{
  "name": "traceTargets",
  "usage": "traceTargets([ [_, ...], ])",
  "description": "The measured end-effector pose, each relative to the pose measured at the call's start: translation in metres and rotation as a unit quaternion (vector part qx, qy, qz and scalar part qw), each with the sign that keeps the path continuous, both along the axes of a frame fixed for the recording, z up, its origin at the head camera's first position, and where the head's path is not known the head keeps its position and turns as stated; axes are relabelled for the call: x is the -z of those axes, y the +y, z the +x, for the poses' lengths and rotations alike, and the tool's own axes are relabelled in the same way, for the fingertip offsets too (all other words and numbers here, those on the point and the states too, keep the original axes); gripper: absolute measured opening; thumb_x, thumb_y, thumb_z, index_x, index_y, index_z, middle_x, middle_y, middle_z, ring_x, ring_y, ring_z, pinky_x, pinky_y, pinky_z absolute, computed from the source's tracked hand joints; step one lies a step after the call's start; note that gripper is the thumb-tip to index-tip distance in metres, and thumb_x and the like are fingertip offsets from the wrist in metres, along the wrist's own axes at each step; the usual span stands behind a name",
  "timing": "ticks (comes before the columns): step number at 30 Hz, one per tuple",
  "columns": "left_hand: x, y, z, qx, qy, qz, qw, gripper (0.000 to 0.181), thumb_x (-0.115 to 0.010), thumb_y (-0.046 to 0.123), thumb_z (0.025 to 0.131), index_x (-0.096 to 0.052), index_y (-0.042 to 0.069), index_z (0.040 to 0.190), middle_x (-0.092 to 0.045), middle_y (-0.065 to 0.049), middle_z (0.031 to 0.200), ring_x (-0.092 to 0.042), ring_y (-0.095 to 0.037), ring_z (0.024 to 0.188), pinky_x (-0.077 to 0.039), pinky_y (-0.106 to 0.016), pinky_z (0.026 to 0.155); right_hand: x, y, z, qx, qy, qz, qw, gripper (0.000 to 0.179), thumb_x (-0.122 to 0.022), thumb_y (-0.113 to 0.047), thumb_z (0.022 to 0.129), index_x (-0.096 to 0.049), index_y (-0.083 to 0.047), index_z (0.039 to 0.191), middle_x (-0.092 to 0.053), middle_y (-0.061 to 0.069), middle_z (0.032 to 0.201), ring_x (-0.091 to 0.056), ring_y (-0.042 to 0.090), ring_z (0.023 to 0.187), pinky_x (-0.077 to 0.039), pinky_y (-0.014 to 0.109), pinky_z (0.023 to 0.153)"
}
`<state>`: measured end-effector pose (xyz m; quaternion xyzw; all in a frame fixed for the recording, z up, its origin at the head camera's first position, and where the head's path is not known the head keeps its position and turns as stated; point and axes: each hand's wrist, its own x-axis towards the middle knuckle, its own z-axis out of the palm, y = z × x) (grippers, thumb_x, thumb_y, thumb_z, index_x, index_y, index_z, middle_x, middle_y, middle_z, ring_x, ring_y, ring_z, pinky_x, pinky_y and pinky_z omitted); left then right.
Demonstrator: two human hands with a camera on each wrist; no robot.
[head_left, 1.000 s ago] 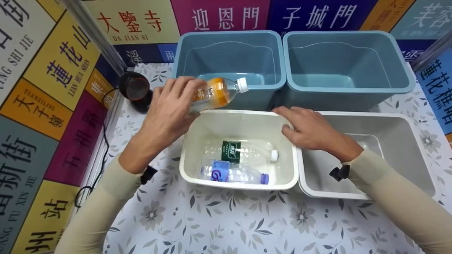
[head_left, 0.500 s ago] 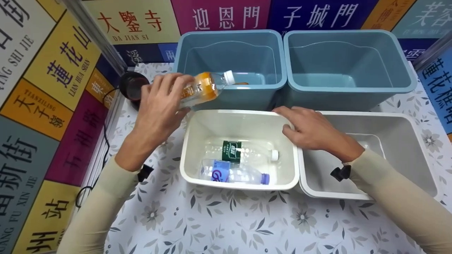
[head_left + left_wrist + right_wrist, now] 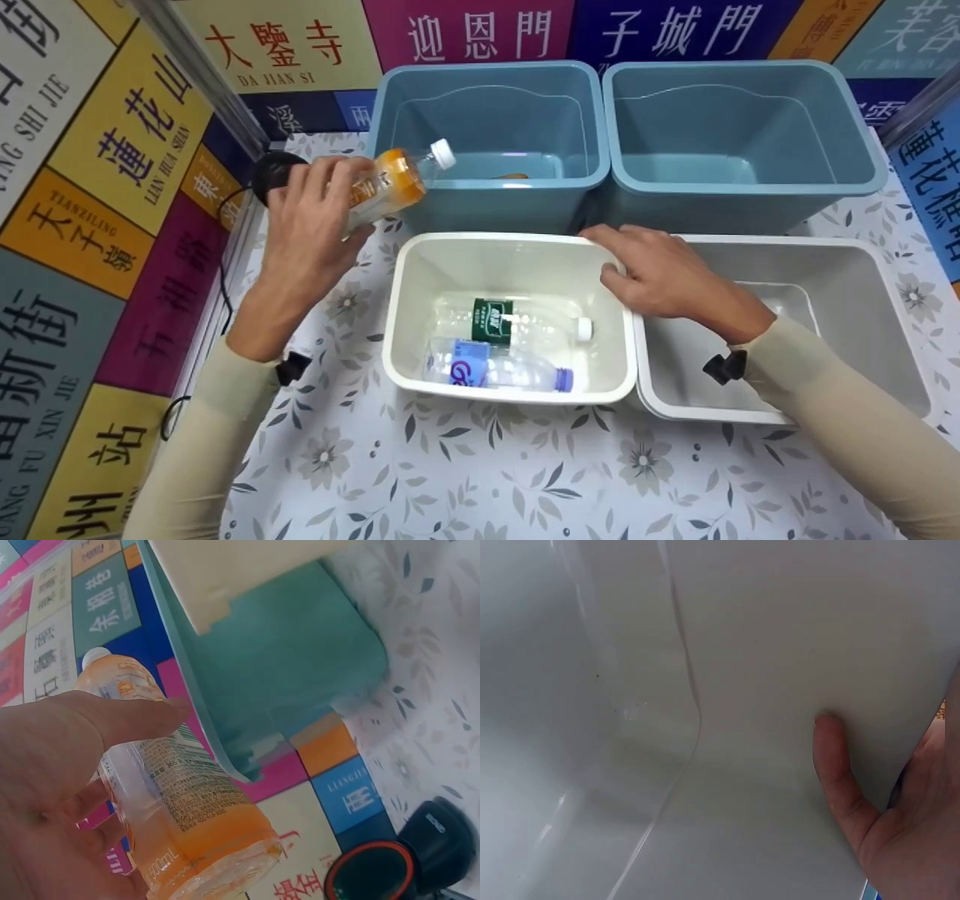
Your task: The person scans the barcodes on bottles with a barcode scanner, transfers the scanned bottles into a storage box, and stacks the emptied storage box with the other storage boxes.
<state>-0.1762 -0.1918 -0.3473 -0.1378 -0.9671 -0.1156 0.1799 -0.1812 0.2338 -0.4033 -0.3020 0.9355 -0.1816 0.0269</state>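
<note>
My left hand (image 3: 304, 225) grips a clear plastic bottle (image 3: 388, 182) with an orange label and white cap, above the table near the left blue bin's front corner. In the left wrist view the thumb lies across the bottle (image 3: 195, 795). My right hand (image 3: 660, 274) holds the rim of the left white bin (image 3: 510, 238) at its back right corner, beside the right white bin. In the right wrist view the thumb (image 3: 836, 765) rests against a pale bin wall. Inside the left white bin lie a green-labelled bottle (image 3: 493, 321) and a blue-labelled bottle (image 3: 469, 364), both on their sides.
Two blue bins, left (image 3: 491, 184) and right (image 3: 742, 189), stand behind the white ones. A small brown item (image 3: 514, 176) shows in the left blue bin. The right white bin (image 3: 862, 322) stands under my right forearm. A black round device (image 3: 277, 171) with a cable is left.
My left hand has carried the orange-labelled bottle leftward and slightly up, away from the left white bin. The brown item in the left blue bin has come into sight. My right hand stays put.
</note>
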Motion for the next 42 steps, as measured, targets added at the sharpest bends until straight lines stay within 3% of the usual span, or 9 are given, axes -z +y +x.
traceTargets([
  [9,0.012,-0.02,-0.011,-0.02,0.023,0.016,0.9994,0.07,-0.084,0.016,0.08,-0.048,0.02,0.14,-0.055,-0.01,0.136,-0.048,-0.034,0.122,-0.041,-0.054,0.086,0.0,0.001,0.001,0.002,0.005,-0.01,0.9999,0.048,-0.054,-0.02,0.092,-0.054,-0.031,0.139,-0.067,-0.003,0.111,-0.062,0.019,0.095,-0.049,0.047,0.074],
  [22,0.023,-0.042,-0.024,-0.061,0.031,0.024,0.9974,0.069,-0.081,0.019,0.081,-0.047,0.02,0.14,-0.055,-0.012,0.132,-0.051,-0.037,0.114,-0.044,-0.058,0.076,0.0,0.0,0.001,0.003,0.002,-0.005,1.0,0.048,-0.054,-0.022,0.093,-0.053,-0.03,0.14,-0.067,-0.001,0.111,-0.062,0.02,0.093,-0.05,0.046,0.074],
  [34,0.034,-0.061,-0.031,-0.094,0.009,0.028,0.9951,0.069,-0.081,0.024,0.083,-0.044,0.018,0.142,-0.053,-0.014,0.135,-0.049,-0.038,0.116,-0.046,-0.065,0.081,0.0,0.001,0.001,0.003,0.002,-0.006,1.0,0.048,-0.054,-0.021,0.092,-0.053,-0.031,0.139,-0.066,-0.001,0.108,-0.061,0.02,0.092,-0.049,0.046,0.073],
  [42,0.039,-0.074,-0.037,-0.132,-0.061,0.031,0.9889,0.072,-0.08,0.02,0.083,-0.04,0.02,0.143,-0.047,-0.015,0.143,-0.044,-0.04,0.125,-0.04,-0.074,0.092,0.001,0.0,0.001,-0.001,0.01,-0.009,0.9999,0.048,-0.055,-0.021,0.092,-0.054,-0.032,0.138,-0.066,-0.005,0.104,-0.058,0.016,0.087,-0.047,0.041,0.07],
])
